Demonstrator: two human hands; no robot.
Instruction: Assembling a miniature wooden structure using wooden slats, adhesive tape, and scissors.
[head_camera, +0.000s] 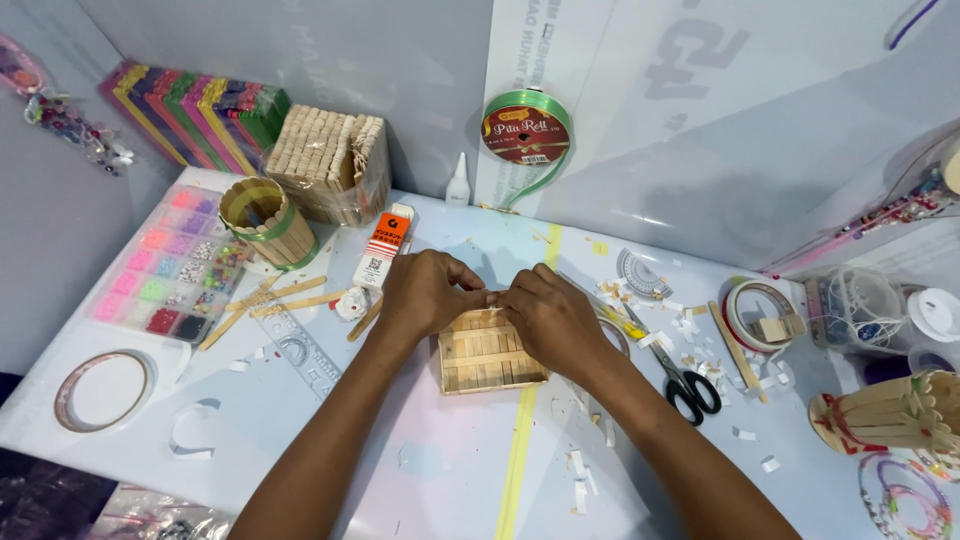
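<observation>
A flat square panel of glued wooden craft sticks (487, 358) lies on the white table in front of me. My left hand (425, 293) rests on its far left corner. My right hand (548, 312) covers its far right corner. The fingertips of both hands meet at the panel's far edge and pinch something small and pale there; I cannot tell what it is. Both forearms reach in from the bottom of the view.
Black-handled scissors (685, 383) lie right of the panel among paper scraps. A tape roll (762, 311), a stick-built cup (268, 222), a bundle of sticks (330, 160), a bead organiser (170, 270), a glue bottle (458, 183), a green ribbon spool (527, 132) and a clear ruler (300, 350) surround it.
</observation>
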